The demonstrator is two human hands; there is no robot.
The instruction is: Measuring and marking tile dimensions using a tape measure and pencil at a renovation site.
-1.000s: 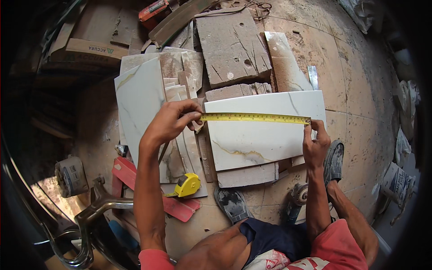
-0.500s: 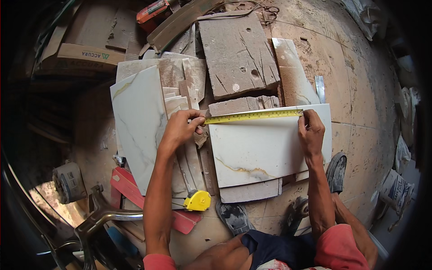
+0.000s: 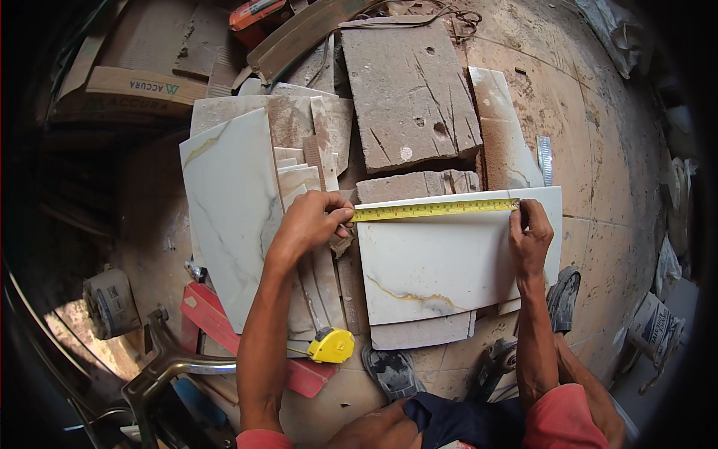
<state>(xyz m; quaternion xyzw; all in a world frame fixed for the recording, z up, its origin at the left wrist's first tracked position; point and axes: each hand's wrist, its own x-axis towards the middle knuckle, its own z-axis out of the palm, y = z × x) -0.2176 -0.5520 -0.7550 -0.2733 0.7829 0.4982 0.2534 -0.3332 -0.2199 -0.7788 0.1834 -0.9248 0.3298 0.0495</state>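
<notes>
Two bare hands stretch a yellow tape blade (image 3: 437, 209) across a white veined tile (image 3: 441, 254), which lies on blocks towards 4 o'clock. The left hand (image 3: 318, 222), at 9 o'clock, grips the blade by the tile's left edge; the right hand (image 3: 531, 230), at 3 o'clock, pinches its end. The yellow case (image 3: 333, 346) rests near 6 o'clock. This looks like measuring; the next move calls for a straight blade and careful reading.

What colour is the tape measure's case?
The case is mostly yellow, best seen in the head view.
</notes>
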